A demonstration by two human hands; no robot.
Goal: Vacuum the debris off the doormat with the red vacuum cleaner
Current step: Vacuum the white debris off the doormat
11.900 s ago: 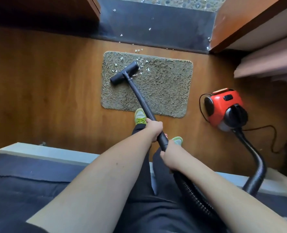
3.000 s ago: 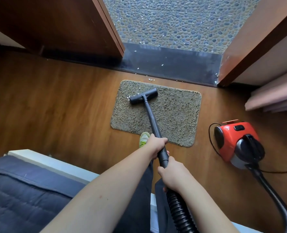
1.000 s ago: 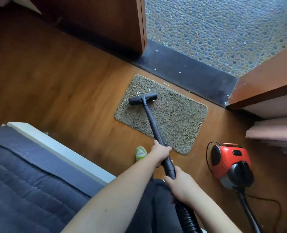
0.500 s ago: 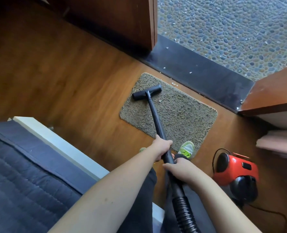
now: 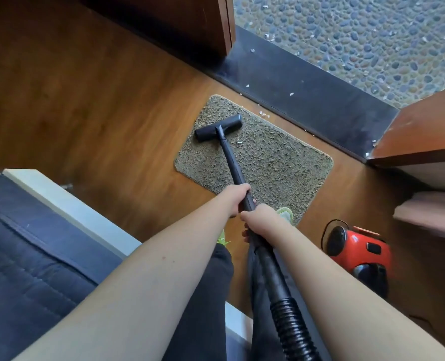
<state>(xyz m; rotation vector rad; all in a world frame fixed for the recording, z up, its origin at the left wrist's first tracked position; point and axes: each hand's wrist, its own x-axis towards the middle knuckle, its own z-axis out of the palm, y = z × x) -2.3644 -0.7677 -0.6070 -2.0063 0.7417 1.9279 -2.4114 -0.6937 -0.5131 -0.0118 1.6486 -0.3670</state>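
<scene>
I see my left hand (image 5: 238, 195) and right hand (image 5: 259, 217) both wrapped around the wand (image 5: 233, 162), its nozzle (image 5: 218, 127) resting on the doormat's (image 5: 268, 162) far-left corner; the red vacuum cleaner (image 5: 359, 250) sits right.

- Doormat (image 5: 273, 162): olive-brown with a speckled, tufted pattern and a thin lighter edge.
- Debris (image 5: 240, 142): white flecks, on the mat and on the sill.
- Vacuum cleaner (image 5: 359, 252): bright red body, black end cap and black fittings.
- Floor nozzle (image 5: 218, 127): plain black.
- Wand (image 5: 233, 162): plain black.
- Hose (image 5: 293, 332): glossy black, ribbed in rings.
- Floor (image 5: 99, 105): warm brown with a wood grain.
- Threshold sill (image 5: 317, 100): dark charcoal grey.
- Pebble paving (image 5: 367, 35): blue-grey, tan and dark stones in a mottled pattern.
- Door (image 5: 190, 19): dark reddish brown.
- Mattress (image 5: 20, 256): navy blue, quilted in lines, on a white frame.
- Shoe (image 5: 285, 213): lime green with a pale top.
- Trousers (image 5: 203, 308): black.
</scene>
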